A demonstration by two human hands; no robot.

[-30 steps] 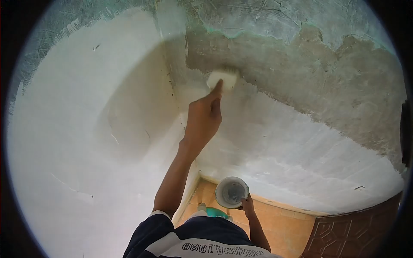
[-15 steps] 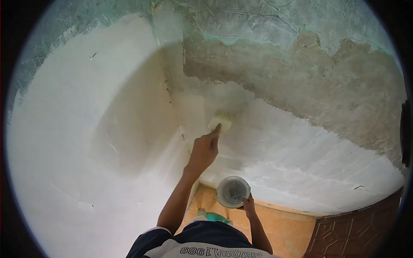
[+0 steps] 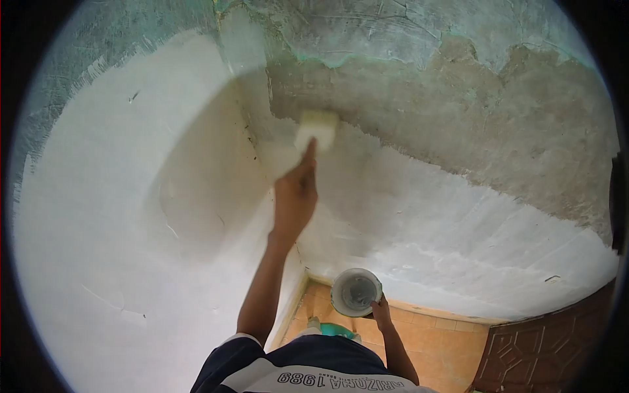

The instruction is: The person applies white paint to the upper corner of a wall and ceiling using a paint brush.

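Note:
In the head view, my left hand [image 3: 296, 200] is wrapped round a wide, pale paintbrush [image 3: 318, 128], its index finger stretched along the brush. The bristles press against the wall [image 3: 419, 183], where the white coating meets a bare grey-brown patch. Most of the brush handle is hidden by my hand. Low in front of my body, my right hand [image 3: 380, 313] grips the rim of a small bucket [image 3: 337, 292]. Greyish-white liquid shows inside it.
A second wall [image 3: 98, 216], mostly white with green above, meets this one at a corner on the left. Below lie orange floor tiles [image 3: 432, 340]. A turquoise object [image 3: 336, 330] is partly visible near my feet. A dark carved wooden panel [image 3: 537, 347] stands at lower right.
My left hand has moved the brush up the wall and slightly left, to the edge of the bare patch. The bucket and my right hand have hardly moved.

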